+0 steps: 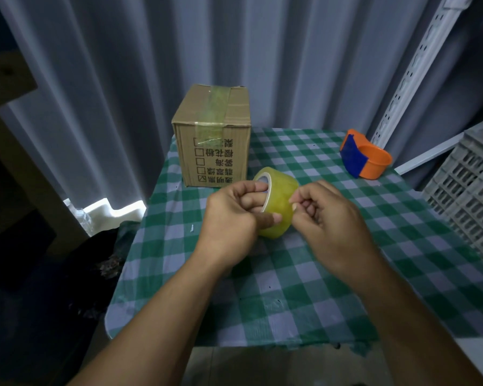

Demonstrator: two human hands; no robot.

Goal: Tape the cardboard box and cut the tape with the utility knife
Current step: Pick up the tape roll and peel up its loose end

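Observation:
A small cardboard box (214,137) stands at the table's far left, with a strip of clear tape running over its top and down its front face. Just in front of it I hold a yellowish roll of clear tape (280,196) above the tablecloth. My left hand (234,213) grips the roll, fingers through its core and thumb on its outer face. My right hand (326,218) is at the roll's right side, thumb and forefinger pinched against its surface. No utility knife shows in view.
The table carries a green and white checked cloth (290,288). An orange and blue tape dispenser (364,158) lies at the far right. A grey plastic crate (469,196) stands off the right edge. Curtains hang behind the table.

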